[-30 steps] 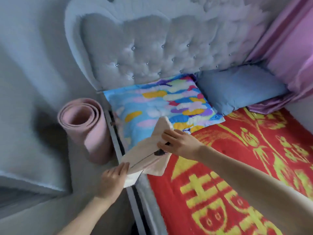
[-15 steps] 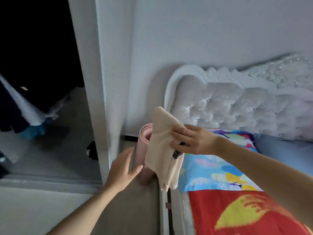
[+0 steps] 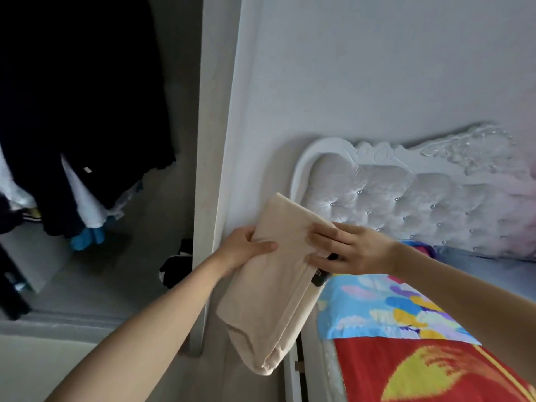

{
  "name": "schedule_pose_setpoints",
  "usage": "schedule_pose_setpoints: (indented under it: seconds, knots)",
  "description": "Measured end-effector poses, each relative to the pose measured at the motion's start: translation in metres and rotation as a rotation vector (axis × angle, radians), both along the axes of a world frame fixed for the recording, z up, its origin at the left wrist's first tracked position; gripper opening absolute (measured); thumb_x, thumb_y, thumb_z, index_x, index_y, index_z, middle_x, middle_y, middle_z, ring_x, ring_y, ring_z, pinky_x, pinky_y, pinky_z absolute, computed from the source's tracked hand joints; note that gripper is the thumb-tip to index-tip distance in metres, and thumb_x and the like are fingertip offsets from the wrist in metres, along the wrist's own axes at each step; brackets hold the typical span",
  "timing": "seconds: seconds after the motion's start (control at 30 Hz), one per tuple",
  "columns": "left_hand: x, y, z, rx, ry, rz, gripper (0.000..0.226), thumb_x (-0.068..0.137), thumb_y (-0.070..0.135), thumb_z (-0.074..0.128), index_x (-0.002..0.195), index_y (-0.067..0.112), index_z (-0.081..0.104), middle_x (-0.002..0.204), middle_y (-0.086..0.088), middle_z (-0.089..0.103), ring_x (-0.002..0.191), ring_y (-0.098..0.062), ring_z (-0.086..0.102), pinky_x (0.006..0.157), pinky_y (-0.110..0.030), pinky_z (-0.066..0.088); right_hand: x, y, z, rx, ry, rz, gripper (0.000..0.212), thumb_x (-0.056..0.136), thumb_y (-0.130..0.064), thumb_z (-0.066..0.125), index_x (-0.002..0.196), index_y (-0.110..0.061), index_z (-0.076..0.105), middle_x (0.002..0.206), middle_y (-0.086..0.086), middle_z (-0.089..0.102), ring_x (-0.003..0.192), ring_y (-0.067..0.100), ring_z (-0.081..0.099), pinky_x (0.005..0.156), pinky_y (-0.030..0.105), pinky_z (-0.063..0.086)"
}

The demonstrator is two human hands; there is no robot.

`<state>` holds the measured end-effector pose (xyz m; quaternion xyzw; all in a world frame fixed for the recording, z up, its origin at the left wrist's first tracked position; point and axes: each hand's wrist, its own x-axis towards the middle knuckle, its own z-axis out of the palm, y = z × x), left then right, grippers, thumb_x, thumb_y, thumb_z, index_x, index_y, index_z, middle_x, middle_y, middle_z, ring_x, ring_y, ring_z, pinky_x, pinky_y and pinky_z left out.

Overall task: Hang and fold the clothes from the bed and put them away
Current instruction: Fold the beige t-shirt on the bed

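The folded beige garment [image 3: 278, 274] is held up in the air between both hands, beside the edge of the bed [image 3: 435, 369] and in front of the white wall. The left hand [image 3: 246, 250] grips its left edge, with the thumb on the front and the fingers behind the cloth. The right hand [image 3: 348, 250] holds the right edge with the fingers laid over the front; a small dark tag or clip [image 3: 320, 278] shows just under this hand, and I cannot tell what it is.

The garment looks already folded into a long flat packet, so I judge that the folding step for this piece is done. What is left for it is to put it away. To the left there is a dark opening [image 3: 87, 140] where dark and white clothes [image 3: 72, 169] hang, probably the place for storage. On the visible part of the bed I see only the colourful pillow [image 3: 391, 309] and the red cover [image 3: 420, 372]; no other clothes are in view, but most of the bed is outside the picture.
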<state>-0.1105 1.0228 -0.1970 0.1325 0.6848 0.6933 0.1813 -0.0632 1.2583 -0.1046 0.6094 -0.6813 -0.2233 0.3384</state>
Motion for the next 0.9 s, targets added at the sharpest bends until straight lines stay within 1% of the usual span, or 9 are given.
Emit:
schedule_pose_setpoints:
  seconds: [0.1,0.2,0.33,0.47,0.53,0.63,0.7,0.77,0.9]
  knots:
    - [0.009,0.016,0.008,-0.085,0.19,0.148,0.015,0.08,0.012,0.074,0.092,0.017,0.066,0.088,0.001,0.07,0.084,-0.018,0.065,0.071,-0.022,0.051,0.005,0.025,-0.014,-0.032,0.05,-0.129,0.016,0.094,-0.008,0.047,0.107,-0.015,0.052,0.098,0.009,0.072,0.1,0.027,0.067,0.082,0.033,0.055]
    - [0.016,0.03,0.012,-0.434,0.494,0.211,0.019,0.082,0.026,0.071,0.095,0.013,0.067,0.09,-0.006,0.071,0.087,-0.024,0.064,0.072,-0.032,0.045,0.016,0.045,-0.033,0.013,0.085,-0.3,0.025,0.097,-0.008,0.035,0.115,-0.019,0.047,0.105,0.008,0.071,0.102,0.024,0.066,0.083,0.036,0.055]
    - [0.028,0.037,0.015,-0.664,1.009,0.292,0.011,0.073,0.015,0.076,0.08,0.016,0.068,0.077,-0.004,0.069,0.071,-0.021,0.061,0.053,-0.014,0.027,0.025,0.042,-0.055,-0.25,0.002,-0.383,0.035,0.098,-0.041,0.036,0.12,-0.016,0.047,0.117,0.015,0.064,0.108,0.03,0.062,0.087,0.04,0.052]
    - [0.032,0.044,0.006,-0.818,1.333,0.324,0.027,0.055,0.011,0.082,0.079,0.023,0.075,0.056,0.0,0.062,0.043,-0.022,0.059,0.038,-0.018,0.04,0.015,-0.001,-0.057,-0.444,-0.174,-0.625,0.072,0.071,-0.047,0.073,0.124,-0.002,0.052,0.119,0.02,0.061,0.11,0.034,0.06,0.089,0.04,0.049]
    - [0.033,0.046,-0.001,-0.863,1.409,0.377,0.025,0.051,0.008,0.075,0.073,0.019,0.074,0.052,0.0,0.057,0.039,-0.021,0.056,0.036,-0.018,0.038,0.009,-0.021,-0.057,-0.404,-0.391,-0.793,0.063,0.068,-0.028,0.077,0.122,-0.004,0.058,0.119,0.011,0.063,0.107,0.027,0.062,0.082,0.032,0.051]
    - [0.038,0.041,-0.021,-0.935,1.375,0.476,0.045,0.046,0.01,0.088,0.084,0.015,0.065,0.054,-0.001,0.057,0.043,-0.022,0.056,0.037,-0.022,0.04,-0.001,-0.028,-0.071,-0.363,-0.493,-0.866,0.044,0.084,-0.009,0.035,0.124,-0.014,0.054,0.127,0.0,0.056,0.118,0.021,0.051,0.085,0.031,0.043]
    - [0.048,0.035,-0.041,-0.931,1.258,0.564,0.061,0.046,0.02,0.091,0.092,0.014,0.052,0.058,-0.002,0.058,0.047,-0.022,0.057,0.044,-0.025,0.044,0.001,-0.03,-0.069,-0.503,-0.518,-0.68,0.039,0.074,0.0,0.036,0.098,-0.002,0.066,0.097,0.012,0.067,0.091,0.031,0.065,0.064,0.04,0.05]
    - [0.062,0.03,-0.063,-0.932,1.101,0.642,0.068,0.045,0.021,0.091,0.102,0.013,0.056,0.064,-0.002,0.062,0.054,-0.023,0.061,0.058,-0.029,0.047,0.001,-0.03,-0.068,-0.633,-0.474,-0.447,0.036,0.064,0.002,0.038,0.08,0.002,0.07,0.074,0.013,0.068,0.065,0.03,0.067,0.044,0.029,0.049]
    - [0.079,0.012,-0.092,-0.973,0.861,0.754,0.065,0.036,0.002,0.09,0.098,0.005,0.071,0.062,0.001,0.063,0.056,-0.019,0.063,0.069,-0.033,0.047,-0.018,-0.022,-0.068,-0.648,-0.273,-0.226,0.03,0.064,0.013,0.049,0.078,0.001,0.072,0.075,0.01,0.069,0.059,0.024,0.064,0.044,0.022,0.047]
